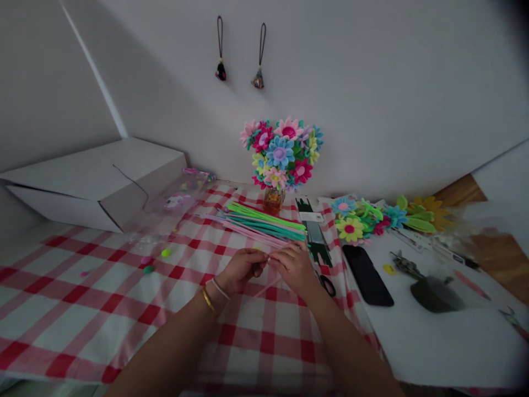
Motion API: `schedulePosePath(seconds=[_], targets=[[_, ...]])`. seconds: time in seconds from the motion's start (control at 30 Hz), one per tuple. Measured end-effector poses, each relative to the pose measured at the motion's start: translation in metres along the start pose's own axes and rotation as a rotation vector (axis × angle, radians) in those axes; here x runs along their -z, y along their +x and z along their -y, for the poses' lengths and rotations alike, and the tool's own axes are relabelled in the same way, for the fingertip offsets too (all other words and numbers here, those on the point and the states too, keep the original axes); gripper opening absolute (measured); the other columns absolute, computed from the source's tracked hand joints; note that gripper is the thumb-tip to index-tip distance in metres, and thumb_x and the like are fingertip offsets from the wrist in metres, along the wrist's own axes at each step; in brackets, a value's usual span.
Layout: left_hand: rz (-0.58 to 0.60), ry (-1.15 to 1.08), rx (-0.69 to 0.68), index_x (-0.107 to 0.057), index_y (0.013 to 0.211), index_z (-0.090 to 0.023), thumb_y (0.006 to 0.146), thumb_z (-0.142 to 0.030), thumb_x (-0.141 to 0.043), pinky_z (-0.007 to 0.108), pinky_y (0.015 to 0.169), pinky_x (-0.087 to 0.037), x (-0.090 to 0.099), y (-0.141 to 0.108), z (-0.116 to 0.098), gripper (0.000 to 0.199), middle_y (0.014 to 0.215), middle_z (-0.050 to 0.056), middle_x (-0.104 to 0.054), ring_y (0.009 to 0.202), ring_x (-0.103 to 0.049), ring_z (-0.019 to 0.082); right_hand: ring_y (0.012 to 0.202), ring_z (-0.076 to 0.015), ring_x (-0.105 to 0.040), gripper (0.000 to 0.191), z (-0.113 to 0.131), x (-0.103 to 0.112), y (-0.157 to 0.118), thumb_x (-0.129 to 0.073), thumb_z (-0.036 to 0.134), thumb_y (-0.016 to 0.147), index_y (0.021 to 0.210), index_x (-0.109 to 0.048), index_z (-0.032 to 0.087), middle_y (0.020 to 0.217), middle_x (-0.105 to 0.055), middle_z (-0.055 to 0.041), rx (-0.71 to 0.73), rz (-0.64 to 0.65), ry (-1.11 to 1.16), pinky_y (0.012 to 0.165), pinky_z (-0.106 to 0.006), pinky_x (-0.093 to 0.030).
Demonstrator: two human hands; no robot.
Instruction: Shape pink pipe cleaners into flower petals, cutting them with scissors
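Pale pink and fuzzy, a thin stem [265, 288] slants below the person's two hands, from just under the right hand [292, 267] down and left over the red-and-white checked cloth [173, 309]. A small light bit of it shows where the fingertips meet. The left hand [243, 268] pinches there between thumb and forefinger, its other fingers curled in. The right hand comes in from the right, its fingers bent together over the thin stem and its tips against those of the left; how its thumb sits is hard to tell. The left wrist wears a gold bangle [209, 300] and a paler bracelet [220, 289].

Just beyond the hands lies a bundle of fuzzy stems [264, 226] in green, teal and pink. On its far side, a glass vase [273, 199] holds a bouquet of fuzzy flowers [285, 151] in pink, blue, yellow and magenta. Dark green stems [320, 248] lie right of the bundle, with black scissor handles [328, 285] near the right hand. Farther right are a black phone [367, 275] and, beyond it, more fuzzy flowers [350, 228]. To the left, small pom-poms [166, 252] dot the cloth, near a clear plastic bag [176, 201] and a white box [99, 176].
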State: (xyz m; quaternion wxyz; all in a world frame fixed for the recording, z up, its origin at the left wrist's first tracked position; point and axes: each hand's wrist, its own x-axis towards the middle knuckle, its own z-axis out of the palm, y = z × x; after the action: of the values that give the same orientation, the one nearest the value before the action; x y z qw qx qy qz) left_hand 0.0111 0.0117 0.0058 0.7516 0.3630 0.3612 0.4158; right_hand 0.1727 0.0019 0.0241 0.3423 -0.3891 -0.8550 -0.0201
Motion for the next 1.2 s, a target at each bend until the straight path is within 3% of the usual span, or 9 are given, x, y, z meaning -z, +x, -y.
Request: schedulePosePath(seconds=[0.13,0.3,0.5,0.6,0.67,0.77,0.93,1.07,1.2], targets=[[0.023,0.120,-0.091,-0.060,0.064,-0.010,0.063,-0.027,-0.067,0.020,0.041,-0.025,0.002,0.002,0.000,0.018,0.049,-0.002,-0.050,0.040,-0.040,0.005,0.071,-0.0152,-0.057,0.012,-0.001,-0.003,0.000,-0.056,0.025,0.079,0.074,-0.065,0.020,0.071,-0.067,-0.0010,-0.163,-0.010,0.159,0.078,-0.034,-0.033],[0.004,0.421,-0.257,-0.061,0.067,-0.013,0.068,-0.033,-0.061,0.021,0.045,-0.033,0.003,0.001,-0.001,0.020,0.054,-0.001,-0.052,0.044,-0.043,0.007,0.063,-0.0131,-0.053,0.015,-0.002,-0.006,-0.001,-0.057,0.032,0.075,0.072,-0.064,0.019,0.068,-0.063,0.0004,-0.588,0.064,0.626,0.061,-0.026,-0.038],[0.030,0.819,-0.708,-0.066,0.074,-0.017,0.074,-0.027,-0.056,0.025,0.065,-0.039,0.000,-0.006,-0.007,0.013,0.070,0.005,-0.061,0.067,-0.052,0.013,0.052,-0.0095,-0.045,0.012,-0.001,-0.017,-0.002,-0.064,0.027,0.063,0.059,-0.060,0.016,0.053,-0.053,0.0023,-0.930,0.057,1.368,0.055,-0.025,-0.035],[-0.003,0.713,-0.643,-0.065,0.073,-0.016,0.073,-0.028,-0.058,0.025,0.062,-0.039,-0.002,-0.006,-0.006,0.014,0.069,0.004,-0.061,0.065,-0.051,0.013,0.051,-0.0096,-0.045,0.010,0.002,-0.023,-0.003,-0.063,0.026,0.063,0.060,-0.059,0.016,0.054,-0.052,0.0017,-0.992,0.038,1.551,0.054,-0.025,-0.035],[-0.026,0.523,-0.478,-0.064,0.070,-0.015,0.072,-0.030,-0.060,0.023,0.054,-0.037,-0.003,-0.005,-0.004,0.016,0.063,0.002,-0.058,0.056,-0.048,0.010,0.054,-0.0108,-0.048,0.011,0.003,-0.021,-0.002,-0.062,0.028,0.065,0.063,-0.060,0.017,0.058,-0.055,0.0007,-0.947,-0.014,1.399,0.057,-0.026,-0.037],[-0.038,0.171,-0.265,-0.062,0.064,-0.013,0.067,-0.030,-0.065,0.021,0.046,-0.031,-0.005,-0.001,0.000,0.017,0.054,-0.001,-0.053,0.046,-0.041,0.007,0.068,-0.0149,-0.054,0.015,0.004,-0.013,-0.001,-0.062,0.033,0.069,0.075,-0.063,0.019,0.072,-0.062,-0.0020,-0.742,-0.124,0.877,0.067,-0.030,-0.040],[0.022,-0.064,-0.134,-0.063,0.063,-0.011,0.064,-0.025,-0.068,0.020,0.044,-0.028,-0.007,0.000,0.001,0.015,0.055,0.000,-0.055,0.045,-0.042,0.005,0.081,-0.0186,-0.055,0.013,0.003,-0.004,-0.002,-0.058,0.033,0.076,0.079,-0.066,0.023,0.078,-0.067,-0.0025,-0.302,-0.159,0.219,0.081,-0.036,-0.034],[0.024,-0.021,-0.161,-0.063,0.063,-0.011,0.064,-0.025,-0.068,0.019,0.044,-0.028,-0.006,-0.001,-0.001,0.015,0.054,-0.001,-0.054,0.045,-0.041,0.005,0.079,-0.0179,-0.054,0.013,0.004,-0.005,-0.002,-0.055,0.029,0.079,0.077,-0.065,0.022,0.075,-0.066,-0.0024,-0.272,-0.122,0.158,0.081,-0.035,-0.033],[0.023,0.195,-0.253,-0.062,0.063,-0.012,0.066,-0.029,-0.066,0.020,0.046,-0.031,-0.003,-0.003,-0.005,0.018,0.054,-0.001,-0.053,0.045,-0.041,0.006,0.071,-0.0162,-0.052,0.017,0.005,-0.007,-0.002,-0.051,0.030,0.079,0.074,-0.063,0.020,0.070,-0.062,-0.0022,-0.457,-0.005,0.429,0.070,-0.031,-0.037]])
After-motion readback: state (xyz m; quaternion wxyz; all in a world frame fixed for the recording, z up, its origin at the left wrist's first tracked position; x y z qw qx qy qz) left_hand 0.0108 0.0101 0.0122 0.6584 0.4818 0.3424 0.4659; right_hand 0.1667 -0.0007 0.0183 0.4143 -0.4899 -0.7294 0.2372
